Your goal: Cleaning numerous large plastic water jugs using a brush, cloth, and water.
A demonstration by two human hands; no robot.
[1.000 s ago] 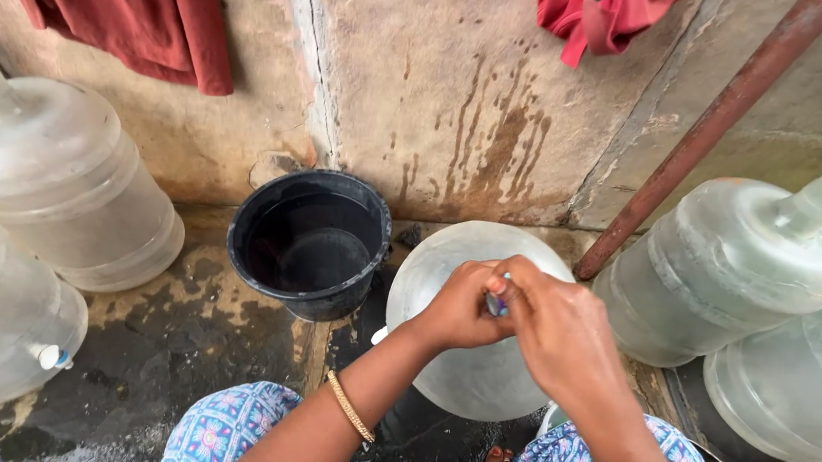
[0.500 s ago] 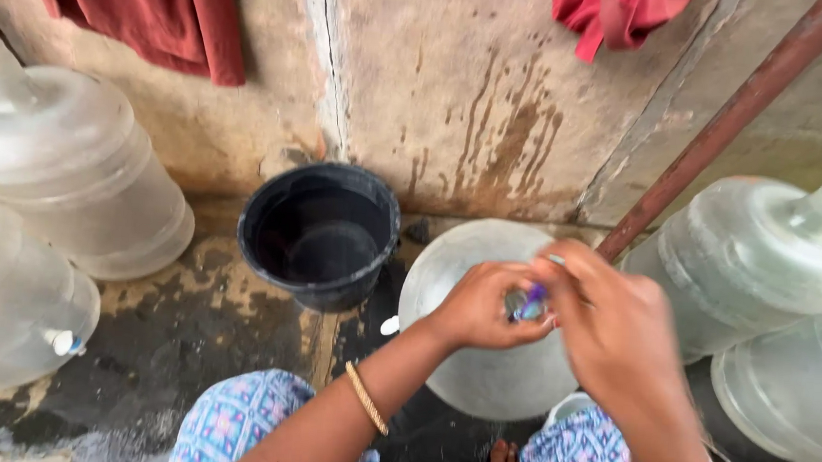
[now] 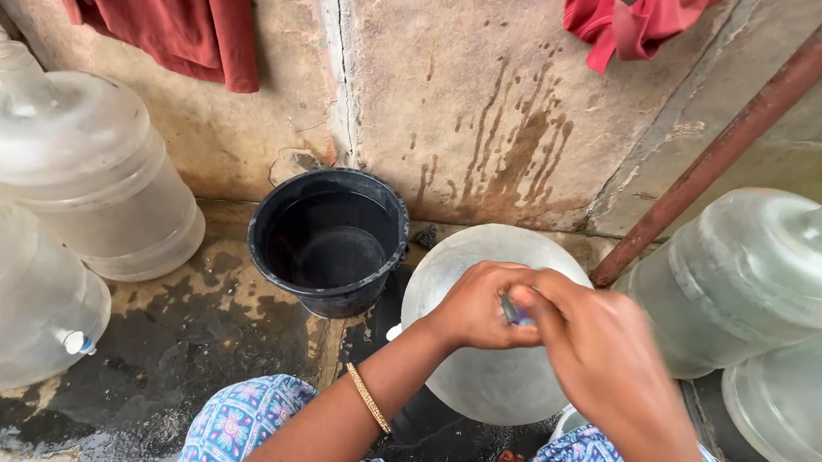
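Our left hand (image 3: pixel 478 310) and right hand (image 3: pixel 596 358) meet over the large clear jug (image 3: pixel 488 364) that stands on the wet floor (image 3: pixel 178 340) between our knees, its rounded body facing up at us. Both hands are closed around a small blue piece (image 3: pixel 517 315) pinched between the fingertips, just above the jug's upper side; what the piece is we cannot tell, since the fingers hide most of it. The likeliest trouble, as we judge it, is a slip: the floor is dark with water, the jug's smooth curve gives little purchase, and the piece could pop out of our fingers and drop into the black bucket (image 3: pixel 330 242) just left of the jug or roll under the neighbouring jugs. A push on the jug might also rock it against the rusty pipe (image 3: pixel 731 139) leaning at its far right. Room is tight: the stained wall (image 3: pixel 480 100) closes the far edge of the floor, two clear jugs (image 3: pixel 83 171) crowd the left side and two more (image 3: pixel 769 279) the right, so open floor remains only in the near left part, before our patterned knee (image 3: pixel 249 424).
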